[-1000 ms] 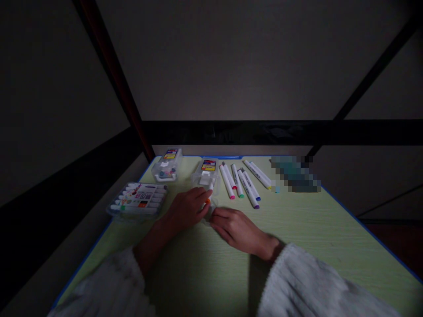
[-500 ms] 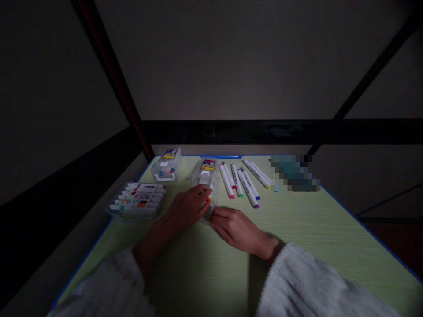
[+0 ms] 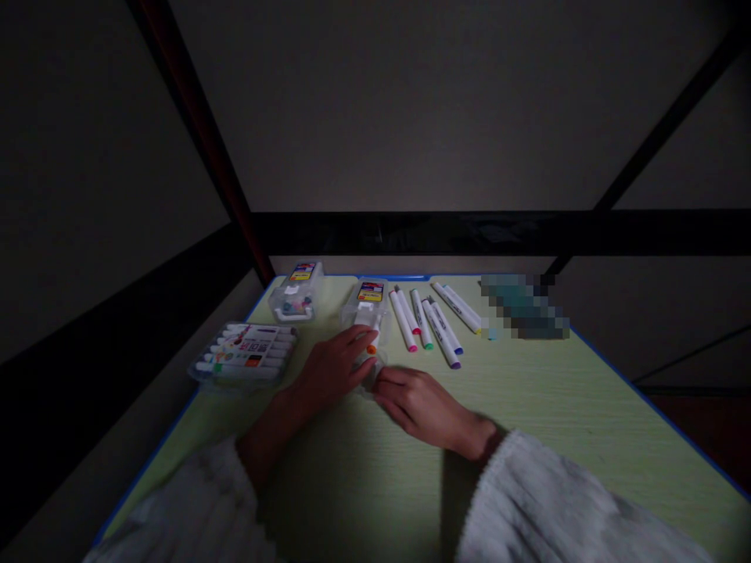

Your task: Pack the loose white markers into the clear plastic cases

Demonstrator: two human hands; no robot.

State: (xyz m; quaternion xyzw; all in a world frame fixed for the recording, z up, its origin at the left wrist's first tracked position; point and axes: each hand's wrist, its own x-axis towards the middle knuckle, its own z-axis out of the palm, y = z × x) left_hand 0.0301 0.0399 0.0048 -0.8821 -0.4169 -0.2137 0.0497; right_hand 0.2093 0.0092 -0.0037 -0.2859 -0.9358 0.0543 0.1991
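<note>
My left hand [image 3: 335, 361] is over the near half of a clear plastic marker case [image 3: 381, 313]. Between its forefinger and thumb shows a white marker with an orange end [image 3: 371, 349]; the fingers close around it, partly hiding it. Curled fingers of my right hand [image 3: 421, 405] grip the near, transparent part of that case; their tips are hidden. Just right of the case lie several loose white markers [image 3: 404, 322] with pink, red, green, purple, blue and yellow ends.
A flat clear pack of markers [image 3: 243, 352] lies at the table's left edge. Behind it stands another clear case [image 3: 295, 301] with coloured ends showing inside. A blurred-out dark teal object [image 3: 522, 306] is at the back right. The pale green table [image 3: 557, 422] has a blue rim.
The orange-ended marker has shifted slightly within my left hand, and the left fingers have moved a little. My right hand stays at the near part of the case.
</note>
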